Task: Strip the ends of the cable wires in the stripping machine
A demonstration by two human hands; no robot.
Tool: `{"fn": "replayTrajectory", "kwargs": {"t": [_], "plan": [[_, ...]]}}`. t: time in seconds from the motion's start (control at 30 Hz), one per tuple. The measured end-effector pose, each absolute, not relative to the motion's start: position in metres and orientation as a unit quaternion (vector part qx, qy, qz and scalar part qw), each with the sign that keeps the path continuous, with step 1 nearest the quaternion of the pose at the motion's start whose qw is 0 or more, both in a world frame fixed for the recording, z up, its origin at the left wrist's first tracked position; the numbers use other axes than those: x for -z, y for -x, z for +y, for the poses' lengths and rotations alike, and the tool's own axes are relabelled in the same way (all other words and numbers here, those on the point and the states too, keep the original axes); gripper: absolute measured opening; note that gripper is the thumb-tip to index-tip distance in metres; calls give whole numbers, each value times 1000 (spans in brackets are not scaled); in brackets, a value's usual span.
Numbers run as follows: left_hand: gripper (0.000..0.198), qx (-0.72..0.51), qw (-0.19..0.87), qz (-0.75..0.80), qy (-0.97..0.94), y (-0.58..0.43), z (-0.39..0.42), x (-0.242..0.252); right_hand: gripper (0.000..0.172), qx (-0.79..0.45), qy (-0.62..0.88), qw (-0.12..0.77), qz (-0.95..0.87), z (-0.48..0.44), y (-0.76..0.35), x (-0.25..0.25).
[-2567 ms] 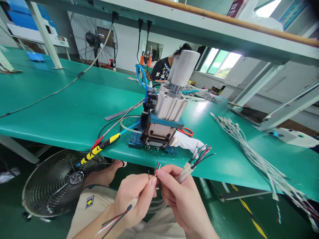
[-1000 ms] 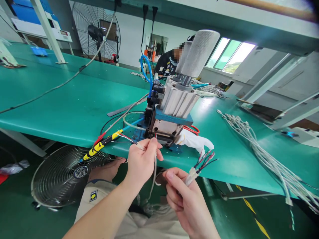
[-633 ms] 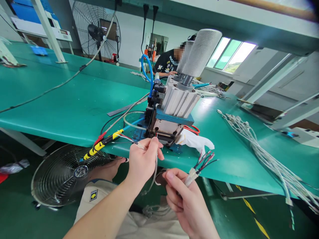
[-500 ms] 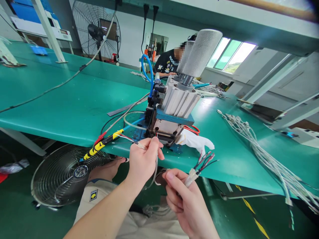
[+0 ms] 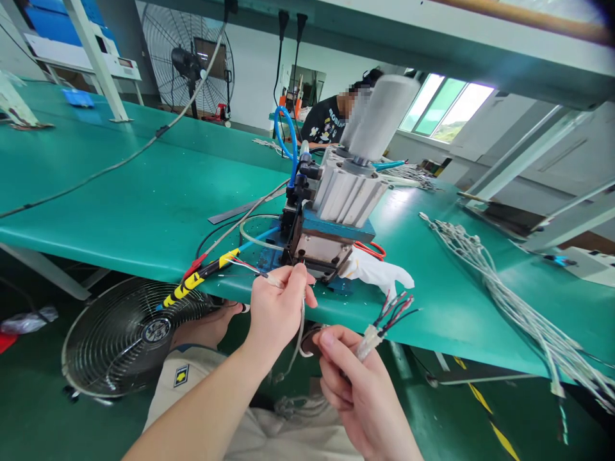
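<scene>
My left hand [image 5: 278, 304] is closed on a grey cable whose split-out thin wires [image 5: 243, 264] point left. Its fingertips pinch at the front opening of a small pneumatic press [image 5: 324, 246], where a thin wire end reaches the jaws. The grey cable tail [image 5: 300, 333] hangs below that hand. Lower and to the right, my right hand [image 5: 353, 378] is wrapped round another cable. A clear sleeve [image 5: 369, 342] shows at its end, with several red, black and white wires [image 5: 396, 312] fanning out. How much cable lies inside the fist is hidden.
A bundle of grey cables [image 5: 485, 269] lies along the green bench [image 5: 120, 186] at right. White cloth [image 5: 379, 267] hangs beside the press. Yellow-black wrapped tubing [image 5: 196, 280] runs to its left. A floor fan [image 5: 154, 333] stands below. Across the bench sits a person [image 5: 327, 118].
The press's tall knurled cylinders have dropped slightly and look blurred, and the plate below has moved down. Both hands stay nearly in place with their cables.
</scene>
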State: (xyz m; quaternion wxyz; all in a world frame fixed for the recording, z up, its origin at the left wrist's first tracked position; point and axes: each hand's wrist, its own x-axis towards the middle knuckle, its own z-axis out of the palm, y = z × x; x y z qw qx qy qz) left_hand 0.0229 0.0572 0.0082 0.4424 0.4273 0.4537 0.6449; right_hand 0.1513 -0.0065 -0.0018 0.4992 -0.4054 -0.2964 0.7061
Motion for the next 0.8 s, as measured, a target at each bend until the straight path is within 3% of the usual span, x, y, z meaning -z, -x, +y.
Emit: {"fn": "replayTrajectory", "kwargs": {"t": [0.23, 0.6, 0.8], "plan": [[38, -640, 460, 446, -423, -22, 58, -5, 36, -702, 392, 518, -291, -9, -152, 16], [41, -633, 465, 433, -442, -18, 55, -6, 48, -694, 425, 502, -293, -10, -150, -8], [40, -581, 430, 396, -566, -6, 18, -6, 42, -682, 399, 523, -321, -10, -151, -6]]}}
